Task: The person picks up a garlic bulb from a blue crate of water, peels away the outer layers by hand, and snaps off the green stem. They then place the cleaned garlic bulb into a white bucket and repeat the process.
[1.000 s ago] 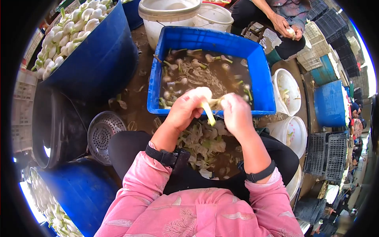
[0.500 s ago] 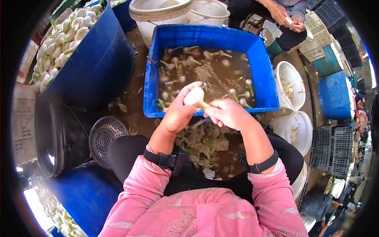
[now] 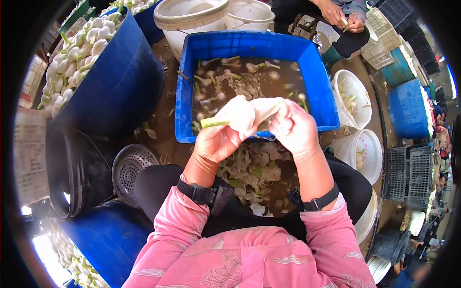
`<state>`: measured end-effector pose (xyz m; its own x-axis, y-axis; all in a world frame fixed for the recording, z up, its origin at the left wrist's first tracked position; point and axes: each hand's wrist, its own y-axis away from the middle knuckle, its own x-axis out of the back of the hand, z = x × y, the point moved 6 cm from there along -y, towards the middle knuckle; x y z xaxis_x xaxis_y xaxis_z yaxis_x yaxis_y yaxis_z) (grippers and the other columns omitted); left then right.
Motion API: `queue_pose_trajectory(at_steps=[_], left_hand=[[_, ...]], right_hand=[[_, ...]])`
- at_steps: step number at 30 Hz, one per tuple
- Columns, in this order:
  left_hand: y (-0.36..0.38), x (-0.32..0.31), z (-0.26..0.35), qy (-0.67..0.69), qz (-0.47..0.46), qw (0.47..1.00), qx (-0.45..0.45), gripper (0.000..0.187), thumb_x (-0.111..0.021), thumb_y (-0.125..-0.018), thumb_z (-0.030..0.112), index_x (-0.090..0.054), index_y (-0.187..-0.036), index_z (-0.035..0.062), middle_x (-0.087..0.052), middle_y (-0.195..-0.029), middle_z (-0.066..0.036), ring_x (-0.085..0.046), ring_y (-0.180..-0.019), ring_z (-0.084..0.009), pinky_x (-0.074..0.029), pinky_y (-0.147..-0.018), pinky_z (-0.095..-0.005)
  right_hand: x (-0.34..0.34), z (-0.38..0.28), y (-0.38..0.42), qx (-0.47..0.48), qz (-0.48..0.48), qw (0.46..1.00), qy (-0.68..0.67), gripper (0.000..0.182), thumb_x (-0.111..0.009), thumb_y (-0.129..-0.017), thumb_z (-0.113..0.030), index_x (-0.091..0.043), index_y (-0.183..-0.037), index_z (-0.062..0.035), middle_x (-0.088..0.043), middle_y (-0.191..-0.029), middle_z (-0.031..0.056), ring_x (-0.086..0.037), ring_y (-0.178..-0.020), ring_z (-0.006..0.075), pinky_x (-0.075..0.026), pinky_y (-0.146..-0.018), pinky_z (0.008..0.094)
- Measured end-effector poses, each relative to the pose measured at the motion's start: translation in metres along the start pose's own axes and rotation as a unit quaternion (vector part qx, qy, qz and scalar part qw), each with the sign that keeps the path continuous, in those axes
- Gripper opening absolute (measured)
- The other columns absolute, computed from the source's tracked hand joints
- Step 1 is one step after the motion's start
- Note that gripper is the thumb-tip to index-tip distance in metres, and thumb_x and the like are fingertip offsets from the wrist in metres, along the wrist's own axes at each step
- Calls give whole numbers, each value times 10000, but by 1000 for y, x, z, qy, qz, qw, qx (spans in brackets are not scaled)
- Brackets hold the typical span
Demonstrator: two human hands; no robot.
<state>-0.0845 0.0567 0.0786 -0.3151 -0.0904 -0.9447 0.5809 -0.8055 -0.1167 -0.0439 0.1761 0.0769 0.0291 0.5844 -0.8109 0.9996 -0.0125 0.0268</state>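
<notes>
My left hand [image 3: 212, 142] is closed around a white garlic bulb [image 3: 239, 115], whose cut green stem points to the left. From the bulb a loose pale skin [image 3: 267, 106] stretches across to my right hand [image 3: 298, 130], pinched in its fingers. Both hands are above the near edge of a blue tub [image 3: 328, 91]. Several more garlic bulbs with stems float in its brown water [image 3: 283, 79]. A pile of garlic peelings [image 3: 252, 175] lies on the ground below, between my legs.
Left stands a big blue barrel [image 3: 120, 72] heaped with garlic, near a black bucket [image 3: 72, 168] and a metal colander [image 3: 132, 175]. White buckets [image 3: 353, 101] line the right side, one bucket [image 3: 192, 24] stands behind the tub. Another person's hands [image 3: 348, 21] hold garlic at upper right.
The bulb has turned: its stem pointed right toward my right hand and now points left. My right hand has shifted right and up, with skin stretched out from the bulb.
</notes>
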Motion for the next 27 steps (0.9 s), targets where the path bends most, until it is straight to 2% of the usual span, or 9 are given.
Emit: queue_pose_trajectory(at_steps=[6, 8, 10, 12, 16, 18, 21, 26, 27], left_hand=[[6, 27, 4, 89, -36, 995, -16, 653, -608, -754, 251, -261, -1268, 46, -479, -1097, -114, -502, -977, -260, -439, -833, -377], [6, 30, 7, 55, 45, 997, -36, 556, -512, -799, 392, -367, -1199, 34, -528, -960, -84, -517, -833, -211, -453, -705, -324], [7, 45, 4, 61, 84, 994, -21, 552, -447, -813, 466, -426, -1148, 27, -543, -865, -67, -506, -740, -179, -437, -623, -288], [8, 56, -1, 19, 188, 982, 9, 548, -368, -815, 540, -530, -952, 35, -519, -678, -23, -449, -557, -139, -368, -466, -258], [16, 61, -12, -208, 331, 920, 31, 481, -323, -838, 531, -530, -838, 96, -500, -614, 0, -430, -474, -102, -333, -393, -228], [15, 54, -22, -259, 301, 917, 46, 487, -287, -848, 526, -526, -819, 103, -484, -584, 1, -418, -450, -99, -320, -392, -222], [15, 47, -39, -390, 212, 891, 97, 535, -238, -844, 553, -527, -786, 107, -441, -507, 2, -399, -422, -90, -305, -397, -213], [23, 60, -51, -434, 202, 855, 201, 444, -381, -849, 440, -538, -950, 37, -477, -676, 12, -453, -566, -72, -370, -478, -192], [21, 71, -47, -449, 220, 847, 180, 409, -399, -850, 406, -537, -953, 35, -477, -678, 11, -451, -567, -70, -375, -482, -194]], right_hand=[[41, -25, 0, 62, 150, 985, 54, 194, -412, -842, -192, -483, -695, -87, -413, -480, -20, -379, -388, 92, -315, -378, 242], [32, 3, 10, -212, 207, 801, 521, 201, -433, -827, -212, -537, -822, -41, -518, -548, 40, -497, -442, 126, -394, -411, 260], [5, 28, 24, -348, 82, 589, 725, 298, -469, -802, -249, -540, -950, 0, -582, -629, 119, -582, -549, 205, -462, -495, 293], [9, 17, 24, -90, 163, 498, 847, 340, -511, -763, -259, -541, -985, -3, -591, -745, 186, -594, -622, 264, -478, -569, 336], [-33, 5, 25, -35, 239, 661, 710, 287, -553, -725, -230, -578, -908, -9, -545, -973, 200, -560, -800, 314, -443, -706, 372], [-30, 12, 17, 249, 151, 606, 740, 261, -549, -727, -216, -585, -864, 3, -557, -904, 188, -539, -836, 316, -422, -733, 375], [-16, 14, 16, 135, 143, 718, 668, 261, -509, -777, -239, -586, -887, -15, -580, -825, 146, -570, -774, 262, -447, -684, 329], [21, -92, 41, 65, 172, 588, 788, 275, -552, -686, -295, -612, -686, -26, -592, -651, 144, -585, -628, 256, -442, -552, 354], [22, -136, 63, -56, 309, 607, 730, 288, -557, -682, -319, -620, -673, -39, -601, -650, 132, -592, -609, 235, -441, -530, 332]])
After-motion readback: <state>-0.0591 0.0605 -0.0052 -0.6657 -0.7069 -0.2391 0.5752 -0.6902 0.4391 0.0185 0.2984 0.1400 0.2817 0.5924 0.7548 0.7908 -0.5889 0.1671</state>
